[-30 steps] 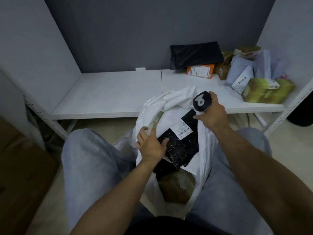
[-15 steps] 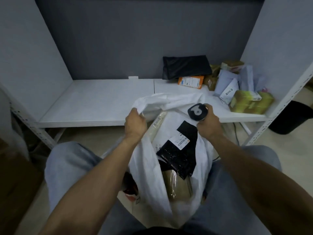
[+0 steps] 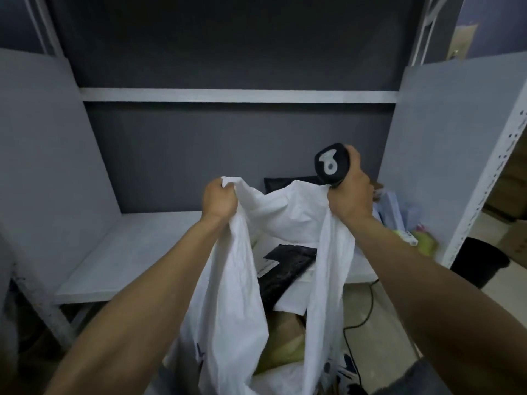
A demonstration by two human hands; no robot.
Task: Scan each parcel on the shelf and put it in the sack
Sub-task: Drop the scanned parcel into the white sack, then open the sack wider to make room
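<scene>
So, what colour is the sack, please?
The sack is white, best in the head view.

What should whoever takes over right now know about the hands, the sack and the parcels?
Left hand: grips one side of the white sack at its rim and holds it up.
Right hand: holds the black handheld scanner and pinches the opposite rim.
Done: a black parcel with a white label lies in the sack on top of other packages.
Left: at the right end of the shelf, partly hidden behind the right hand, are a black mailer, pale mailers and a green package. Scan each, then bag it.
</scene>
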